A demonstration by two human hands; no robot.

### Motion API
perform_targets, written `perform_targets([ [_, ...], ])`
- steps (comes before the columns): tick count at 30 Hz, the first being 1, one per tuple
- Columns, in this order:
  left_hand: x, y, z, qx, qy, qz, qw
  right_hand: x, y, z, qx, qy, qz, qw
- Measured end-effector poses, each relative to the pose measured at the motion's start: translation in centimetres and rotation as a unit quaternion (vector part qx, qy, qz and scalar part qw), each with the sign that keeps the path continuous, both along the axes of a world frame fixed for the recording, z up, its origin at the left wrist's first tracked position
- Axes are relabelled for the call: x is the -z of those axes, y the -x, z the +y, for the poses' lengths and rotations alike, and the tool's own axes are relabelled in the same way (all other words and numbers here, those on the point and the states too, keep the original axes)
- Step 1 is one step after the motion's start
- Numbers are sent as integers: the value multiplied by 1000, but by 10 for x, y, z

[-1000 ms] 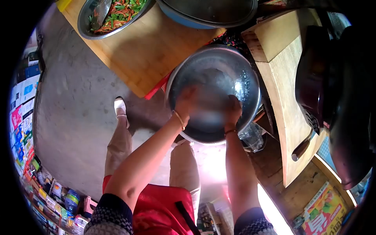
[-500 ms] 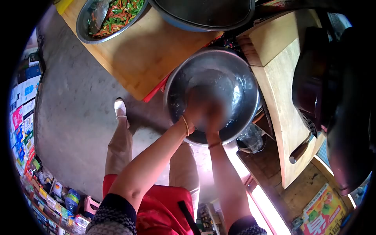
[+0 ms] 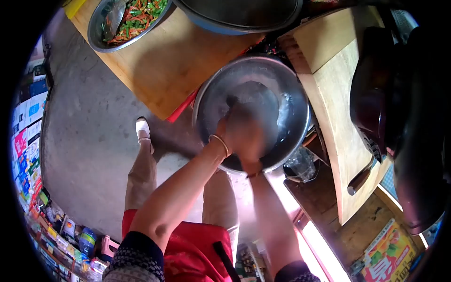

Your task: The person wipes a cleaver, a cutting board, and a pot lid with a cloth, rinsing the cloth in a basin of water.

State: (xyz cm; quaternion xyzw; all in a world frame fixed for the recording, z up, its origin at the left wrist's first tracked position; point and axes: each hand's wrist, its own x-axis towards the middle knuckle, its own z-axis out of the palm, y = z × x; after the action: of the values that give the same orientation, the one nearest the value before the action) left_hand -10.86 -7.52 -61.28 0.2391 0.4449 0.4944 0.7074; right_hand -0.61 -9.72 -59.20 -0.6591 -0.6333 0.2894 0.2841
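Note:
A large round metal basin with what looks like water in it lies in front of me. Both my hands are inside, close together over its lower middle. My left hand, with a bracelet at the wrist, comes in from the left side. Right beside it, my right hand has a dark band at the wrist. A blur covers the fingers of both, so I cannot make out their pose or anything between them.
On the wooden table are a metal bowl of cut red and green vegetables with a spoon, and a large dark-topped tub. To the right, a knife lies on a wooden board. A plastic bag sits below the basin's right edge.
My right hand has shifted slightly left, nearer my left hand, and both wrists have turned a little. The hands stay inside the basin. The whole view has shifted slightly.

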Motion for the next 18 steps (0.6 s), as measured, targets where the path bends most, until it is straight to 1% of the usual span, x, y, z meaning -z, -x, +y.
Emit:
perform_targets([
  [1, -47, 19, 17, 12, 145, -124, 982, 3, -9, 14, -19, 51, -55, 997],
  [2, -85, 35, 35, 21, 284, -242, 928, -6, -25, 21, -92, 135, -188, 969],
  [3, -102, 43, 43, 23, 286, -240, 927, -55, -17, 51, -186, 197, -309, 912],
  [4, -114, 48, 51, 12, 292, -96, 952, -52, -29, 52, -185, 198, -309, 912],
  [5, -119, 50, 56, 2, 291, 50, 955, -46, -43, 51, -131, 106, -342, 924],
  [6, -116, 50, 58, 1, 290, 47, 956, -49, -46, 55, -76, 10, -371, 925],
  [7, -110, 50, 59, -25, 237, 75, 968, -52, -44, 57, -77, 8, -372, 925],
  [8, -104, 51, 59, -52, 184, 104, 976, -53, -39, 58, -59, -31, -460, 885],
  [9, -88, 50, 53, -52, 182, 106, 976, -55, -30, 59, -39, -70, -543, 836],
  [10, -66, 46, 44, -32, 167, 137, 976, -53, -23, 58, -38, -70, -541, 837],
  [12, -63, 43, 40, -12, 152, 168, 974, -46, -9, 54, -132, 50, -456, 878],
  [13, -66, 38, 34, 0, 171, 162, 972, -42, -3, 49, -179, 112, -407, 888],
  [15, -72, 33, 25, 14, 190, 158, 969, -37, 6, 42, -265, 232, -298, 887],
  [16, -76, 31, 25, 22, 236, 129, 963, -34, 3, 41, -264, 232, -297, 888],
  [17, -81, 28, 26, 27, 259, 114, 959, -33, -2, 41, -147, 230, -234, 933],
  [18, -88, 25, 27, 31, 281, 99, 954, -36, -2, 41, -86, 229, -204, 948],
])
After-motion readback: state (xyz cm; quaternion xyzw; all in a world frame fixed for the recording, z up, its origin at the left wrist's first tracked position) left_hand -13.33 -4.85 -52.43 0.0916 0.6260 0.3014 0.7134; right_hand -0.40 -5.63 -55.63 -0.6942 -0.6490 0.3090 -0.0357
